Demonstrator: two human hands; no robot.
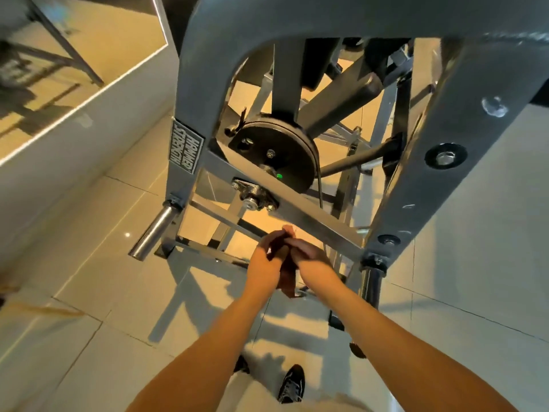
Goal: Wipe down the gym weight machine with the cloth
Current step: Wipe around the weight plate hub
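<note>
A grey steel weight machine (416, 144) fills the upper half of the view, with a black round pulley plate (276, 153) inside its arch and a slanted grey crossbar (312, 215). A dark reddish-brown cloth (288, 276) hangs between my two hands just below that crossbar. My left hand (264, 263) and my right hand (312, 257) are pressed together with fingers curled round the cloth. The cloth's upper tip pokes out above my fingers, close to the crossbar; I cannot tell if it touches the metal.
A chrome weight peg (154, 230) sticks out at the machine's lower left and a dark peg (371, 281) at the lower right. A white wall with a mirror (74, 55) stands to the left. Pale floor tiles (104, 307) lie below, with my black shoe (292, 385) on them.
</note>
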